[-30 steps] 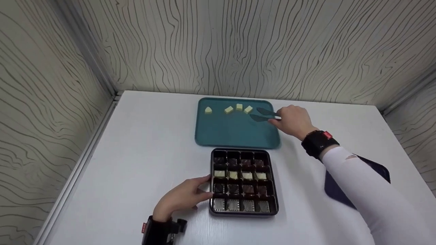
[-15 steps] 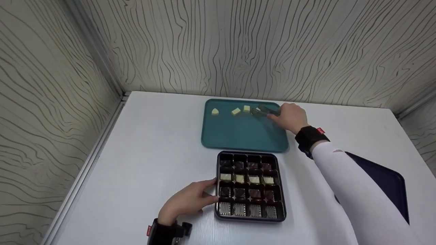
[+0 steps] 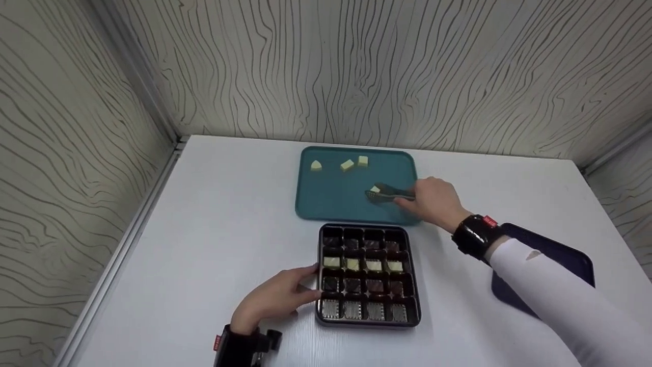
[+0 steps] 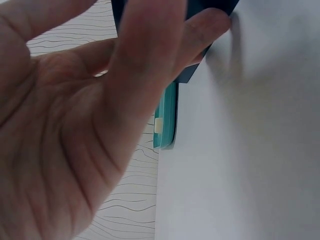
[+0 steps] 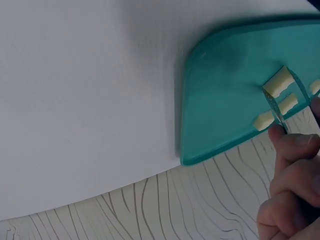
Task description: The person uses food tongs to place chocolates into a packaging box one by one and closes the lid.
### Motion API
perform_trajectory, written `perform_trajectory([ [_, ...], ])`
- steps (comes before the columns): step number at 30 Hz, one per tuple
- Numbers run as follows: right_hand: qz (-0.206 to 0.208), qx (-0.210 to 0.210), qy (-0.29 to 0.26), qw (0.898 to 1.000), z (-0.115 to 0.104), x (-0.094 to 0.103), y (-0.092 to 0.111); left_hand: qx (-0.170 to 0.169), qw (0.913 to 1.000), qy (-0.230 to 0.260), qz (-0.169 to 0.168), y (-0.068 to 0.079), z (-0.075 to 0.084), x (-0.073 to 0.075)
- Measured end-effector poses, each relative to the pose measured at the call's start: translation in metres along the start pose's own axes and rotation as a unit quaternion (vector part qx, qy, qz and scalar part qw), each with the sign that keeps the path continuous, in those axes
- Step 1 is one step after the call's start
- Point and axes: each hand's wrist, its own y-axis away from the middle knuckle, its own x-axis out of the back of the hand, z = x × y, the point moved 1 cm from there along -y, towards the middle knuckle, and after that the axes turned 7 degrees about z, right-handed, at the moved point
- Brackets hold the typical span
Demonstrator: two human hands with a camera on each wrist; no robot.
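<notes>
My right hand (image 3: 435, 201) grips a pair of tongs (image 3: 402, 194) over the teal tray (image 3: 331, 204). Between the tong tips sits a pale yellow block (image 5: 279, 82), seen closely in the right wrist view. Three more pale pieces lie along the tray's far side: two blocks (image 3: 362, 161) and a pointed piece (image 3: 316, 165). My left hand (image 3: 275, 295) touches the left wall of a dark compartment box (image 3: 413, 285) with thumb and fingers spread. In the box are rows of dark and pale pieces; its nearest row shows ribbed, silvery bottoms.
A dark navy tray (image 3: 560, 255) lies on the white table (image 3: 229, 204) at the right, partly beneath my right sleeve. Wood-grain panels (image 3: 326, 66) rise behind the table and at both sides. The teal tray stands just beyond the box.
The tongs have shut on the rightmost pale block and carried it from the far row towards the box. My left hand stays at the box.
</notes>
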Motion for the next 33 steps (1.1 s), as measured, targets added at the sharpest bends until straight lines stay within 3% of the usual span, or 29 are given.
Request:
perform_trajectory([
  [3,-0.005,0.006,-0.005,1.000,0.002,0.003,0.015,-0.007,1.0000,-0.004,-0.001,0.000,0.000,0.000],
  [10,-0.024,0.007,-0.014,1.000,0.014,0.009,0.027,-0.004,1.0000,0.006,-0.002,0.002,-0.002,0.001],
  [15,-0.019,0.010,-0.008,1.000,0.020,0.007,0.030,0.002,0.9999,0.010,-0.005,0.002,-0.001,0.001],
  [23,0.000,0.015,0.001,1.000,0.011,0.002,0.031,0.000,0.9999,0.010,-0.004,0.001,0.000,-0.001],
  [33,-0.031,0.014,0.012,0.999,0.022,0.012,0.035,-0.004,1.0000,-0.001,-0.005,0.002,0.001,0.001],
])
